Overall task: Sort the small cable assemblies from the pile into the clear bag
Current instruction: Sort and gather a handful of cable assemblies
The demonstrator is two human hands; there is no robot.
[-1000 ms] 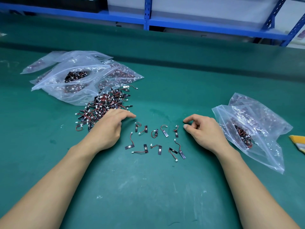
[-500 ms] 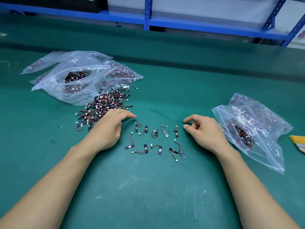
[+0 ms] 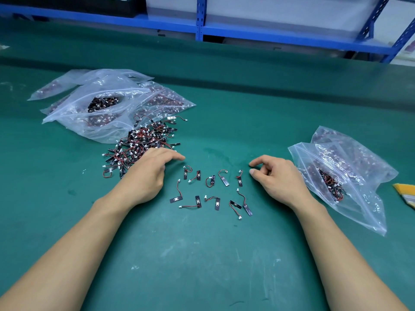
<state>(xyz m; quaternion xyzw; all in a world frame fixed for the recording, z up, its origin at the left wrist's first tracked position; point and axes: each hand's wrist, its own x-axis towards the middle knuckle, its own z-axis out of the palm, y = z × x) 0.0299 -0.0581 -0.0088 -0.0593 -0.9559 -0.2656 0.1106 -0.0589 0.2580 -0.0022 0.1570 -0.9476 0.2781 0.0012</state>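
Observation:
A pile of small cable assemblies (image 3: 143, 142), black tabs with red wires and white plugs, lies on the green mat left of centre. Several single assemblies (image 3: 212, 189) are spread in two rows between my hands. My left hand (image 3: 146, 176) rests palm down at the pile's near edge, fingers relaxed and extended, holding nothing. My right hand (image 3: 278, 178) rests on the mat right of the rows, fingers loosely curled, thumb and forefinger apart, empty. A clear zip bag (image 3: 350, 182) with assemblies inside lies just right of my right hand.
Several clear bags (image 3: 98, 108) holding more assemblies are stacked behind the pile at the left. A yellow object (image 3: 406, 194) sits at the right edge. Blue shelving (image 3: 199, 21) runs along the back of the green mat (image 3: 202, 254).

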